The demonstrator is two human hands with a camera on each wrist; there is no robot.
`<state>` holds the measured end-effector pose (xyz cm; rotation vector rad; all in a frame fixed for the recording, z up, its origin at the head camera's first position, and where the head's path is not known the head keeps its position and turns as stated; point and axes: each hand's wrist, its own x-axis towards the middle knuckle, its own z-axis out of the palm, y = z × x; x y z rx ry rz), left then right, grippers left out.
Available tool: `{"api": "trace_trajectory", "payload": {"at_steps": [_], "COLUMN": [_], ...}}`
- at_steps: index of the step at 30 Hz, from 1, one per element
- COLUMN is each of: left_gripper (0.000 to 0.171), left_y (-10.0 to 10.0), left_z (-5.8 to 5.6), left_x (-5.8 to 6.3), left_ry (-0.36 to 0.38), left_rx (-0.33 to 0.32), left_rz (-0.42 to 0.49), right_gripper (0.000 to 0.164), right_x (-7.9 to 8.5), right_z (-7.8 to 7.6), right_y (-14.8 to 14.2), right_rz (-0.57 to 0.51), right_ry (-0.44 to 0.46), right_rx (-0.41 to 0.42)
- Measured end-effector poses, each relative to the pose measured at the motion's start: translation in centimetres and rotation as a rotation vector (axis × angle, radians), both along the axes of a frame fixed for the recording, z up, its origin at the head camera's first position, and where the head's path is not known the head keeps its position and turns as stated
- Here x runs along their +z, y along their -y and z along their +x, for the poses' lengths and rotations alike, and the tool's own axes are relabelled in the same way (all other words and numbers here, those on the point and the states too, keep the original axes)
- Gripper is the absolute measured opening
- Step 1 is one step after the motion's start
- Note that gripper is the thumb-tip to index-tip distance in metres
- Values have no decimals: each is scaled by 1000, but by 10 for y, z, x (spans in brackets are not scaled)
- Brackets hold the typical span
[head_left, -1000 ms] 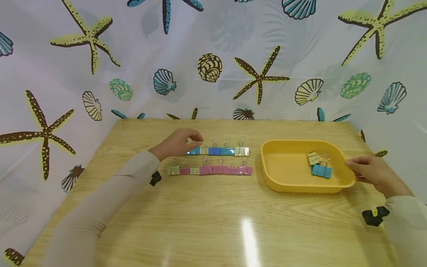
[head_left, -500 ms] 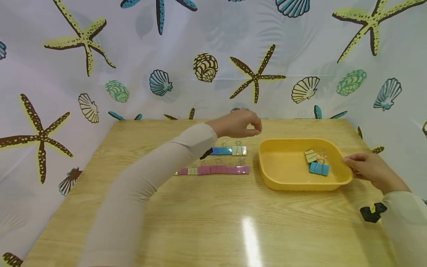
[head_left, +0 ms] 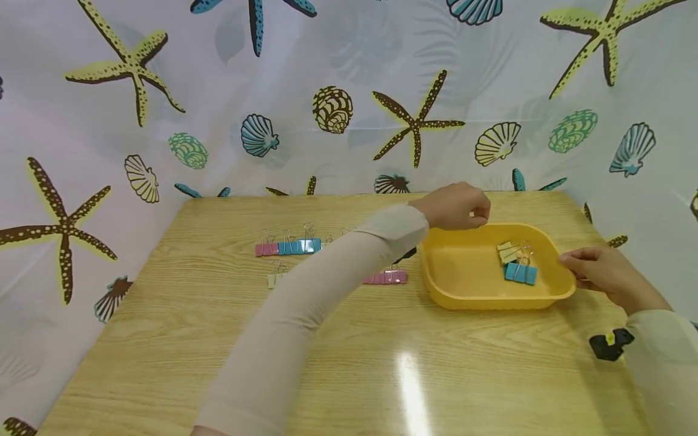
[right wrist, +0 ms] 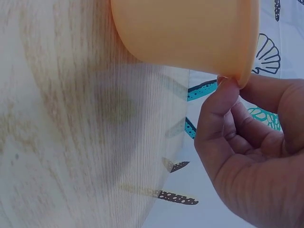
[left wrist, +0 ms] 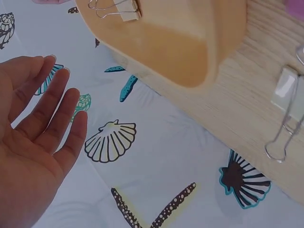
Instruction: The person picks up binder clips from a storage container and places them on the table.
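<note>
My left hand hovers over the back rim of the yellow plastic tray. In the left wrist view the fingers of this hand are loosely bent, and I see nothing held in them. At the tray's right end my right hand pinches the rim; the right wrist view shows thumb and finger on its edge. Inside the tray, toward the right, lie a blue binder clip and a pale yellow binder clip, with something dark partly hidden beneath them.
Left of the tray, binder clips stand in two rows, partly covered by my left sleeve. A pink clip and blue clips show in the back row, a pale clip and pink ones in the front. A patterned curtain hangs behind the table.
My left hand has moved right, from the back row of clips to above the tray's back rim. My right hand keeps its hold on the tray, and the clips inside look unchanged.
</note>
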<state>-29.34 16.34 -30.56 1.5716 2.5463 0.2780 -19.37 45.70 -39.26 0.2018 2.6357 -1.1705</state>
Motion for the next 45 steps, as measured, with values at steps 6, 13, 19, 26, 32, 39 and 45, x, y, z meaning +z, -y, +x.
{"api": "trace_trajectory", "payload": {"at_steps": [6,13,19,26,32,39,45], "left_gripper": [24,35,46,51,47,37,30], "left_y": [-36,-77,-96,-99,-102,-110,-110], "left_z": [9,27,43,44,45,45,42], "left_x": [-12,-25,-38,-56,-60,-66,-72], "left_ry": [73,116,72,6,45,66,52], "left_rx": [17,115,223,242,266,254,211], "left_rz": [-3,-98,-246,-310,-331,-375,-310], "right_gripper": [59,57,57,56,55,54,55], "right_x": [-3,-5,-3,-4,-4,-1,0], "right_z": [-2,-1,1,2,-1,1,4], "right_y": [-2,-4,-4,1,0,-2,-2], "right_rz": [-20,-43,-50,-73,-70,-67,-52], "right_ry": [-2,18,4,4,1,0,8], "right_rx": [-5,3,12,19,7,2,2]}}
